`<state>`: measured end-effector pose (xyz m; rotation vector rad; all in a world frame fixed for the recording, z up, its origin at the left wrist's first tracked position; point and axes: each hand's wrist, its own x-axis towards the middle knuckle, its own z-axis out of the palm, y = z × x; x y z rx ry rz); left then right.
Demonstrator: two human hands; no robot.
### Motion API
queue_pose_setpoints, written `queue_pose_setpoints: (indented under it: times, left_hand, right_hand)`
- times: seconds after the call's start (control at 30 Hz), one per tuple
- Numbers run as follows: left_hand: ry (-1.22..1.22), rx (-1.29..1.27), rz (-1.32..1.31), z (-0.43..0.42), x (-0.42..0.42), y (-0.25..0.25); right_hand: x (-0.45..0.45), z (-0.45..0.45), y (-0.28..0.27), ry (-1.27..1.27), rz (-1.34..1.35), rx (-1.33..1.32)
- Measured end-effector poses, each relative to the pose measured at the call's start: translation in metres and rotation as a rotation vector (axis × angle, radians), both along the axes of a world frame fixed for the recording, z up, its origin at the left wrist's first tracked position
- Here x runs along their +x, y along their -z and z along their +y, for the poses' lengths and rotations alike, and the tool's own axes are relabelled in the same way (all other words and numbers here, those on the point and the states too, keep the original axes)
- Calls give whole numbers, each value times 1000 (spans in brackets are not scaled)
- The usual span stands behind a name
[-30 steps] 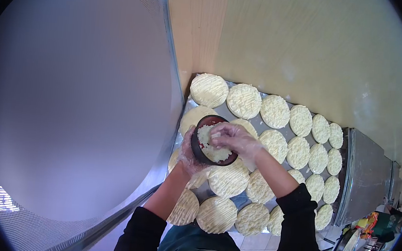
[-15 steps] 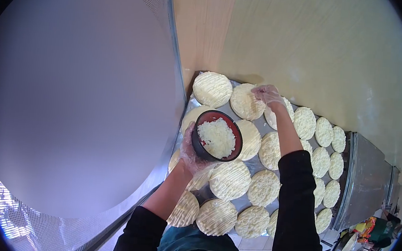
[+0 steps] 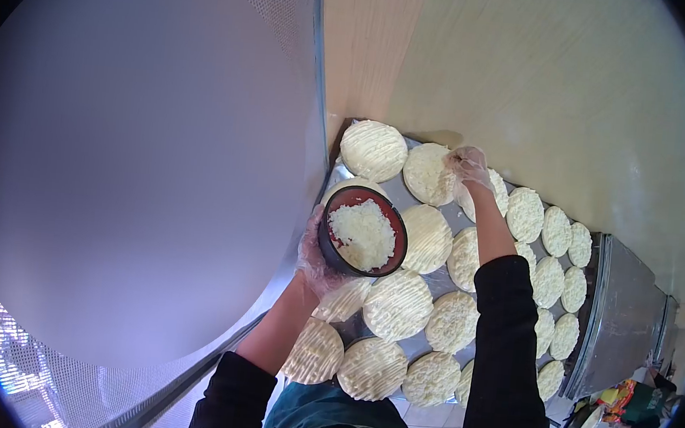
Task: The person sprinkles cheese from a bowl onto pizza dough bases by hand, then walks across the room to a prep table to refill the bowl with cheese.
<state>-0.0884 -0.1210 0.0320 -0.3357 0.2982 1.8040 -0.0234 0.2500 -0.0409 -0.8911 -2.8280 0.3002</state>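
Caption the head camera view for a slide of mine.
Gloved left hand holds a bowl of white bits; right hand at the edge of a pale disc.

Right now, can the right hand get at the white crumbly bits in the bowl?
Likely yes. The left hand holds the bowl, its mouth uncovered, so the white crumbly bits lie exposed. The right hand is at a topped round, and nothing seems to stand between that hand and the bowl.

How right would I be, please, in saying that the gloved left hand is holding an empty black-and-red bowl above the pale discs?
Not quite: the black-and-red bowl isn't empty; the head view shows white crumbs inside. The gloved left hand does hold it above the pale discs.
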Motion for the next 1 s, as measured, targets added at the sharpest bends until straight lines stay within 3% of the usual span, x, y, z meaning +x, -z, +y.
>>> queue_pose_setpoints:
  times: [0.07, 0.13, 0.23, 0.33, 0.47, 0.53, 0.57, 0.6, 0.63, 0.7, 0.77, 0.83, 0.9, 1.0]
  left_hand:
    - [4, 27, 3, -5, 0, 1]
    - [8, 56, 7, -9, -2, 3]
    - [6, 32, 25, -12, -3, 6]
    - [30, -3, 13, -12, -4, 4]
    - [31, -7, 47, -16, -5, 7]
    - [37, 5, 52, -20, -5, 4]
    - [56, -17, 24, -21, -6, 0]
    - [77, -36, -4, -21, -5, -5]
    - [81, -31, -3, -23, -3, -10]
    - [94, -188, 100, -28, 1, -18]
    - [93, -111, 66, -33, 5, -16]
    - [112, 7, 69, -44, 5, -13]
    - [130, 38, 80, -52, 5, -5]
    - [131, 8, 91, -56, 2, -5]
  right_hand:
    - [2, 3, 8, 40, -11, -8]
    - [4, -7, 7, -10, 54, -247]
    - [-7, -25, -6, -6, 17, -336]
    - [-13, -35, -1, -179, 185, -117]
    - [-17, -61, -30, -71, 191, -132]
    - [-14, -102, -65, -201, 415, -735]
    - [-10, -135, -91, -158, 312, -989]
    - [-4, -171, -125, -344, 255, -1052]
    - [-5, -191, -128, -689, 190, -694]
    - [1, -244, -137, -835, 16, -406]
    - [10, -270, -141, -913, -17, -383]
    - [24, -265, -77, -970, 48, -496]
    - [37, -271, -63, -1020, 108, -617]
    - [42, -286, -99, -798, 257, -761]
